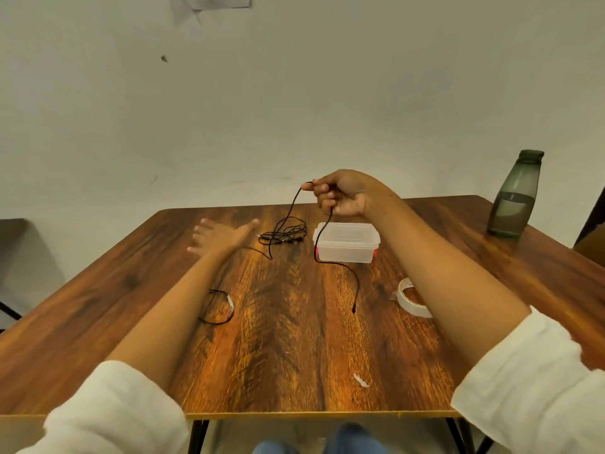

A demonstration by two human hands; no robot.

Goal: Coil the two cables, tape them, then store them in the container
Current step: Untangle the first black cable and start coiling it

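My right hand [342, 193] is raised above the table and pinches a black cable [317, 253]. One end of that cable hangs down and trails across the wood; the rest drops to a loose tangle [284, 235] at the table's far middle. My left hand [220, 236] hovers, blurred, with fingers spread, left of the tangle and holds nothing. A second black cable [216, 306], coiled and bound with a white tape strip, lies beside my left forearm. The clear plastic container [347, 243] with its lid on stands under my right hand. A white tape roll [411, 299] lies partly behind my right forearm.
A dark translucent water bottle [515, 194] stands at the far right corner of the wooden table [294, 339]. A small scrap of white tape [361, 380] lies near the front edge. A dark chair [13, 257] is at the left.
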